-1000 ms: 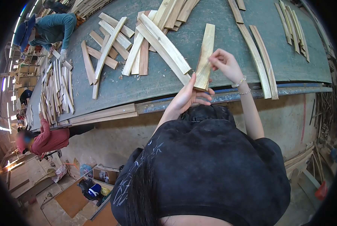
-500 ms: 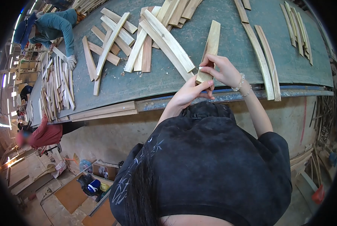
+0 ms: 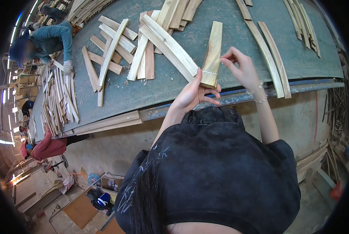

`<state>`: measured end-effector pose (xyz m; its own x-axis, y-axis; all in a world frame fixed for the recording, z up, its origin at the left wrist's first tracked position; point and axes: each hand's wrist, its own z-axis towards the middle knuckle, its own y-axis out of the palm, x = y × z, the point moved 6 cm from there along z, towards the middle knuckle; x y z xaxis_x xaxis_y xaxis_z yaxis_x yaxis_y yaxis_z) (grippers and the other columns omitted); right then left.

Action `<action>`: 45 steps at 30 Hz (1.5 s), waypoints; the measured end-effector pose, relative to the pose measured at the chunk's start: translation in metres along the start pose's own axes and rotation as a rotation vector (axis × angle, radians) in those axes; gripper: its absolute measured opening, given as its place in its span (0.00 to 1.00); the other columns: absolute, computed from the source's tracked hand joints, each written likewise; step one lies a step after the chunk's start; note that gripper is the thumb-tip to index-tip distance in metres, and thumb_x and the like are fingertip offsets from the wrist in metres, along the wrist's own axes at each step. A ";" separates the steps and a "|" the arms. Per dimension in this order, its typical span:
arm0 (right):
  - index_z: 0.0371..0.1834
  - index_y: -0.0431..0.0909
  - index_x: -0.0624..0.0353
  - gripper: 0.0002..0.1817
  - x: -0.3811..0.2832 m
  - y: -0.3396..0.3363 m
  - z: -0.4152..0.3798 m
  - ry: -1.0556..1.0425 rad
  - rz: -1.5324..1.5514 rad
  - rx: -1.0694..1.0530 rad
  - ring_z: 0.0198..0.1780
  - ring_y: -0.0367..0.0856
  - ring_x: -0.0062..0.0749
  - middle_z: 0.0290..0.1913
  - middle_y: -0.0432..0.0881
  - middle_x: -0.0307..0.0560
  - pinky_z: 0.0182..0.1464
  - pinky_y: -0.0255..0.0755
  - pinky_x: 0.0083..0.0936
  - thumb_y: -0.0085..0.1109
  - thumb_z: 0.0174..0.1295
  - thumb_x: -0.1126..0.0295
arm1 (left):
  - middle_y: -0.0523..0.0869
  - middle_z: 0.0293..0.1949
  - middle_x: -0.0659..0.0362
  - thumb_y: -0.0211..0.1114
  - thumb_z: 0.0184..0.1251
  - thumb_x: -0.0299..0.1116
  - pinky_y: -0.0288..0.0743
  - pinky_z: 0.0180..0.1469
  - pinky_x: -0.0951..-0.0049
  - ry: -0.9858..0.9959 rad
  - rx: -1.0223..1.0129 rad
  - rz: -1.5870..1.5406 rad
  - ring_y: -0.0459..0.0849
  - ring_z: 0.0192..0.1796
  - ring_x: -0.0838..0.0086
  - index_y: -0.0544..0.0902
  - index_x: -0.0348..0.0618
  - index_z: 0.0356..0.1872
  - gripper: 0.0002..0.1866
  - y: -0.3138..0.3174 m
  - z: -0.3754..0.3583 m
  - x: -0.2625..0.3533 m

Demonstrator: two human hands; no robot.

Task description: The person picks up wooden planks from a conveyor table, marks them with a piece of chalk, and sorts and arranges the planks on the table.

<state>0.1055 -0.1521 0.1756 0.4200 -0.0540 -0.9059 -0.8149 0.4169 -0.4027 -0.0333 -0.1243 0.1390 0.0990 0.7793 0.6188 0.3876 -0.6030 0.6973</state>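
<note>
Head view: crossed slats (image 3: 170, 45) lie near held board (image 3: 212, 50).

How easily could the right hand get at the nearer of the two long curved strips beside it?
Probably yes, fairly easily: the nearer strip lies close beside the right hand, with only bare tabletop visible between them.

1. Wooden piece (image 3: 213, 46): pale yellow, brown-streaked, thin white line across.
2. Bench (image 3: 162, 85): dull blue-green.
3. Shirt (image 3: 221, 167): mottled black, grey leaf pattern.
4. Bracelet (image 3: 259, 89): apparently whitish, too small to be sure.
</note>
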 end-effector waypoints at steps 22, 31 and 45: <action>0.24 0.64 0.64 0.07 0.008 0.006 -0.011 -0.027 -0.226 -0.204 0.23 0.72 0.36 0.19 0.71 0.50 0.26 0.64 0.26 0.52 0.50 0.75 | 0.74 0.31 0.55 0.30 0.65 0.53 0.75 0.36 0.71 0.033 0.038 0.023 0.72 0.25 0.79 0.62 0.36 0.47 0.28 0.004 0.004 -0.016; 0.22 0.66 0.59 0.11 0.082 -0.055 -0.010 0.195 0.090 0.330 0.19 0.62 0.12 0.17 0.68 0.33 0.22 0.58 0.10 0.49 0.59 0.66 | 0.78 0.35 0.49 0.33 0.67 0.48 0.76 0.40 0.69 -0.035 0.038 0.052 0.79 0.34 0.71 0.62 0.37 0.48 0.23 -0.021 -0.004 -0.022; 0.27 0.67 0.60 0.10 -0.008 0.143 0.062 -0.358 0.098 0.067 0.48 0.65 0.37 0.45 0.71 0.47 0.54 0.55 0.30 0.37 0.60 0.68 | 0.78 0.16 0.58 0.44 0.58 0.21 0.75 0.38 0.69 0.181 -0.469 -2.060 0.77 0.16 0.75 0.63 0.42 0.28 0.03 -0.012 -0.114 -0.006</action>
<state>0.0098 -0.0360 0.1332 0.4642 0.3043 -0.8318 -0.8350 0.4636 -0.2964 -0.1431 -0.1414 0.1680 -0.1432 0.2115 -0.9668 -0.4078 0.8775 0.2523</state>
